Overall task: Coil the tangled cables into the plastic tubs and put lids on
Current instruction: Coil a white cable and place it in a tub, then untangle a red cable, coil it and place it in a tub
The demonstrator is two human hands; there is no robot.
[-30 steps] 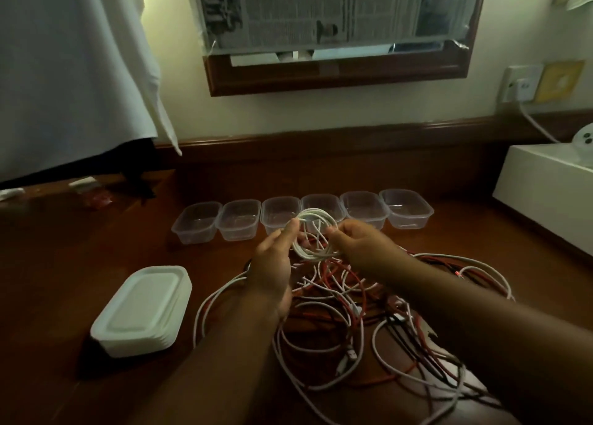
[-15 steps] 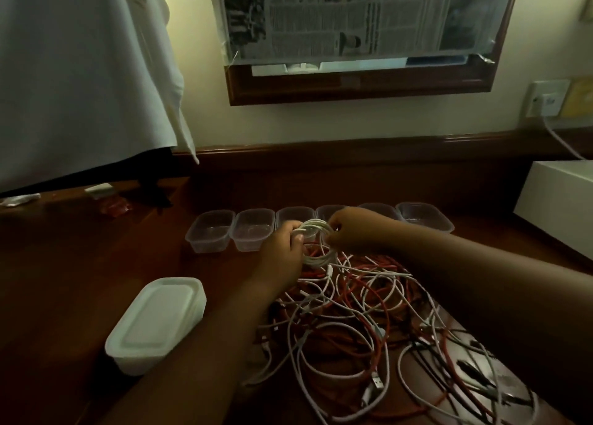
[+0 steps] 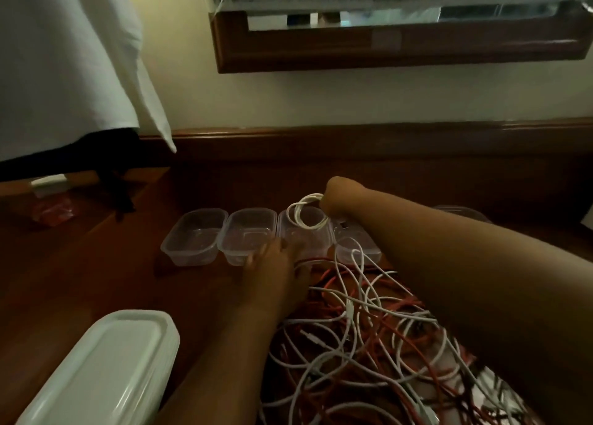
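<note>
A light, springy white coil [image 3: 306,211] is pinched at its right edge by the right hand [image 3: 337,196] over the third tub [image 3: 305,235]; the left hand [image 3: 272,264], fingers loose, is rested on that tub's near rim.

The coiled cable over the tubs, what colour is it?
White. The head view shows the coiled cable best, held by the right hand.

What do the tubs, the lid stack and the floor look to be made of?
Tubs: clear, thin plastic; the floor shows through the walls.
Lid stack: milky, glossy plastic, with soft highlights on the raised rim.
Floor: probably polished reddish-brown wood; plank seams and sheen show.
</note>
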